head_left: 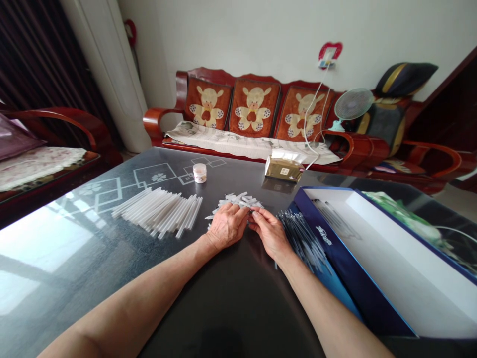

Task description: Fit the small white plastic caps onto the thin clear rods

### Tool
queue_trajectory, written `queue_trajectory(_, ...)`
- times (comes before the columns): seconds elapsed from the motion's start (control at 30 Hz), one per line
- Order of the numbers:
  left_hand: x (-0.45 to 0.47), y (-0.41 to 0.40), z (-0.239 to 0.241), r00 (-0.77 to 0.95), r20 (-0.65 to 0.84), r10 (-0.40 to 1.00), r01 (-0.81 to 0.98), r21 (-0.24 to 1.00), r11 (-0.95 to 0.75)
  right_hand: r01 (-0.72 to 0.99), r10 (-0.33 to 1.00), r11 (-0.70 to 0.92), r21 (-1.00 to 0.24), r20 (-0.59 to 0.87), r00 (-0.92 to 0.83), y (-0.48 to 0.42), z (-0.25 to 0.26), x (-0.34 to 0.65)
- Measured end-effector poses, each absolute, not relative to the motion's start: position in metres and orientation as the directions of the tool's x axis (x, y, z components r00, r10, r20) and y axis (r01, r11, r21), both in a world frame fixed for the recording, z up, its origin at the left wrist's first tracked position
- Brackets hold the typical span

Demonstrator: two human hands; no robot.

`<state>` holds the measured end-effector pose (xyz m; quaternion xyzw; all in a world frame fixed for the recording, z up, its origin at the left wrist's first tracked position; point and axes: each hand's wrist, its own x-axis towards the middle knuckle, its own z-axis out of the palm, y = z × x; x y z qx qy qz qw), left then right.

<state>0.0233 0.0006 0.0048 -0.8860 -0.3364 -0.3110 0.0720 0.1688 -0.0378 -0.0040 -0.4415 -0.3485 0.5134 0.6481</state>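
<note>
My left hand [228,226] and my right hand [271,232] meet over the dark table, fingertips almost touching. Both are closed in a pinch around something small and dark, too hidden by the fingers to name. Right behind them lies a loose heap of short white tube-like pieces [242,199], partly covered by my left hand. To the left is a spread of long, translucent white tubes [160,211], side by side. Thin dark sticks with pale, clear-looking ends [306,241] lie in a bundle just right of my right hand, on a blue surface.
A long blue box with white inside [376,258] stands on the right, a few thin sticks inside. Beyond it is a green-and-white plastic bag [406,214]. A small white jar [199,173] and a tissue pack [283,168] stand farther back on the glossy table [93,248].
</note>
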Motion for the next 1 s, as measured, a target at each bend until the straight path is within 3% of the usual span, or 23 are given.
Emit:
queue_trajectory(0.4,0.024,0.004,0.002,0.564,0.616,0.55,0.622,0.122,-0.774,-0.144,0.959,0.142,-0.979,0.101,0.264,-0.036,-0.008,0.172)
queue_trajectory(0.7,0.023,0.004,0.005,0.598,0.59,0.542,0.604,0.113,-0.789,0.204,0.931,0.24,-0.949,0.285,0.229,-0.037,-0.007,0.18)
queue_trajectory(0.83,0.023,0.004,0.007,0.614,0.574,0.541,0.612,0.086,-0.786,0.418,0.879,0.326,-0.848,0.434,0.196,-0.039,-0.004,0.183)
queue_trajectory(1.0,0.025,0.001,0.009,0.627,0.581,0.518,0.604,0.057,-0.795,0.675,0.789,0.412,-0.612,0.61,0.071,-0.043,0.002,0.185)
